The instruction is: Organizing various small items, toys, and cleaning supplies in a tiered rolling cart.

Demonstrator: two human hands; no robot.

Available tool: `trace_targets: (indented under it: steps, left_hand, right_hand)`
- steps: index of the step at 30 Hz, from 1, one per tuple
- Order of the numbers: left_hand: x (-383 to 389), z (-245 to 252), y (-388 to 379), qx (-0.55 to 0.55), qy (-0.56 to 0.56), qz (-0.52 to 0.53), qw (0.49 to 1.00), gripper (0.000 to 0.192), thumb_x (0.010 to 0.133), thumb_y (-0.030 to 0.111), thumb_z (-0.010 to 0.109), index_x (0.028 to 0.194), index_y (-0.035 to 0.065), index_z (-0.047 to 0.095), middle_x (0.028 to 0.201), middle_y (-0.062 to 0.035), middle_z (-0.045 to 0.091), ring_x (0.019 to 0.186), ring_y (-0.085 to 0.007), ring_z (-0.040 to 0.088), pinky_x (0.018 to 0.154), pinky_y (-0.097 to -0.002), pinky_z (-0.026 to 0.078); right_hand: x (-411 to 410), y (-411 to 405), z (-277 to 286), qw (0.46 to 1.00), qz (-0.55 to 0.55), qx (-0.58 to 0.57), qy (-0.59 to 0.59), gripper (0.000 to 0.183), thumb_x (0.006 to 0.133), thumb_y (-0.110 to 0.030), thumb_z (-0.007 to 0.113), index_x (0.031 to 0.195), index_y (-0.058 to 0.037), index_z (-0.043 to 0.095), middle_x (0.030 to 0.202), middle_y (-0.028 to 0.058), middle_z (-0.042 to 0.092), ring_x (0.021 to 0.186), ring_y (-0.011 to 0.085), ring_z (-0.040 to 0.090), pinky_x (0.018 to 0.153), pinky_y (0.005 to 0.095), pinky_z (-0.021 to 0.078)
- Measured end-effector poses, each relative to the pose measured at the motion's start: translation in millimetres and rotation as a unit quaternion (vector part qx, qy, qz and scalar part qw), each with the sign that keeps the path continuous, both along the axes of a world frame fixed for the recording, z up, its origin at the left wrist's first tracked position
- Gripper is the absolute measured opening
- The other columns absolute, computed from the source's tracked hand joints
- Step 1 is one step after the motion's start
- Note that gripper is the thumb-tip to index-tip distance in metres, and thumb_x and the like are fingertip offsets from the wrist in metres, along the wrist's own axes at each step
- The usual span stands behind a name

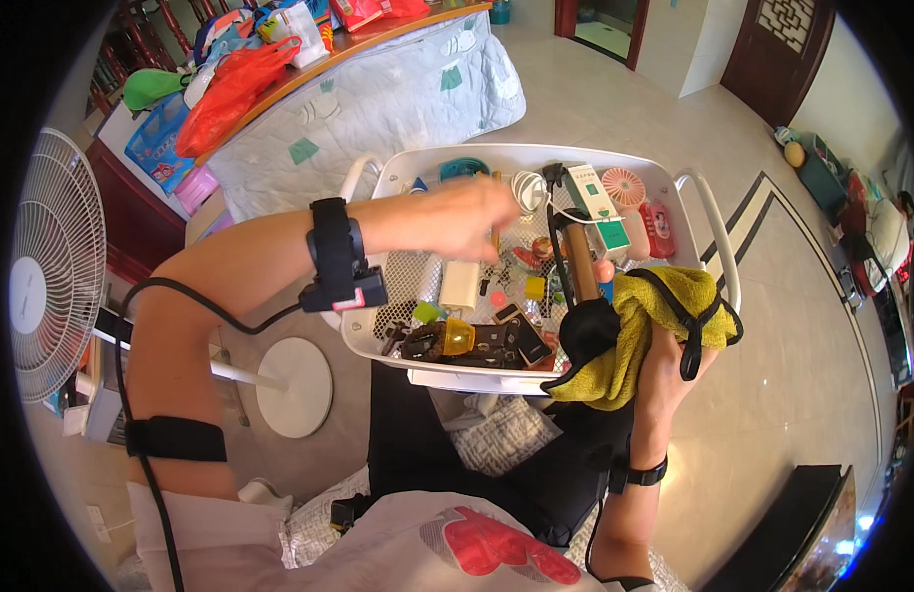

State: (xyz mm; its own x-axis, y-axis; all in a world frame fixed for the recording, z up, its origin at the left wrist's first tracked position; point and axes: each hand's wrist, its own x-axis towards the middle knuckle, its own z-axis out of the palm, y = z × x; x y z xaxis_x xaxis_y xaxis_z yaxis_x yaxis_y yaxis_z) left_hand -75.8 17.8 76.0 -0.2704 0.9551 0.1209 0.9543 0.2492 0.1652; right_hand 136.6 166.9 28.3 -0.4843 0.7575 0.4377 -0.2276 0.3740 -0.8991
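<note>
My left hand [457, 218] is blurred above the left half of a white mesh cart tray [516, 152]. Its fingers bend downward, and I cannot tell whether they hold anything. A thin brownish stick [495, 233] shows beside the fingers. Below them lie a cream power bank [458, 286] and small loose items. Over the tray's right front corner, my right hand [668, 362] grips a yellow-green towel cloth [623, 362] with black edging, which hangs across the rim. A black strapped item [586, 333] sits against the cloth; where it joins is hidden.
In the tray lie a coiled white cable [529, 191], a white-and-green box [596, 200], a pink handheld fan [623, 186] and a brown cylinder [580, 255]. A standing fan [57, 266] is at left. Behind stands a quilt-draped bench [398, 89] bearing bags.
</note>
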Motion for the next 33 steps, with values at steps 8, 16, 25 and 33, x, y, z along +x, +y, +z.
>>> trace_targets:
  steps: [8, 16, 25, 33]
  left_hand:
    - [10, 0, -33, -0.273, -0.076, -0.090, 0.955, 0.022, 0.059, 0.009, 0.067, 0.076, -0.0002, 0.056, 0.078, -0.0145, 0.054, 0.080, -0.0311, 0.053, 0.068, -0.0389, 0.043]
    - [-10, 14, -23, -0.074, -0.022, 0.107, 0.991, 0.032, 0.059, 0.007, 0.069, 0.089, 0.0030, 0.057, 0.082, -0.0142, 0.054, 0.078, -0.0294, 0.054, 0.067, -0.0364, 0.045]
    - [-86, -17, -5, -0.060, 0.049, 0.034, 0.996, 0.068, 0.045, 0.007, 0.072, 0.110, 0.0060, 0.049, 0.103, -0.0122, 0.043, 0.094, -0.0330, 0.040, 0.077, -0.0357, 0.041]
    - [-71, -3, 0, -0.133, 0.021, 0.057, 0.989, 0.070, 0.041, 0.006, 0.076, 0.107, 0.0055, 0.050, 0.104, -0.0140, 0.043, 0.092, -0.0345, 0.045, 0.077, -0.0382, 0.042]
  right_hand:
    - [0, -3, 8, 1.000, 0.007, -0.001, -0.018, 0.019, 0.074, 0.000, 0.059, 0.093, 0.0031, 0.056, 0.087, 0.0067, 0.060, 0.079, 0.0151, 0.057, 0.073, 0.0276, 0.0443]
    - [2, -1, 5, 1.000, 0.004, 0.000, -0.014, 0.019, 0.074, -0.001, 0.060, 0.092, 0.0030, 0.057, 0.086, 0.0063, 0.060, 0.079, 0.0154, 0.057, 0.073, 0.0276, 0.0442]
    - [5, 3, 2, 1.000, 0.016, -0.012, 0.004, 0.019, 0.076, -0.002, 0.057, 0.094, 0.0029, 0.056, 0.089, 0.0075, 0.059, 0.081, 0.0159, 0.056, 0.074, 0.0278, 0.0443]
    - [-16, 73, 77, 0.986, 0.103, 0.089, -0.091, 0.026, 0.081, -0.010, 0.048, 0.101, 0.0044, 0.057, 0.098, 0.0084, 0.059, 0.090, 0.0187, 0.056, 0.082, 0.0290, 0.0418]
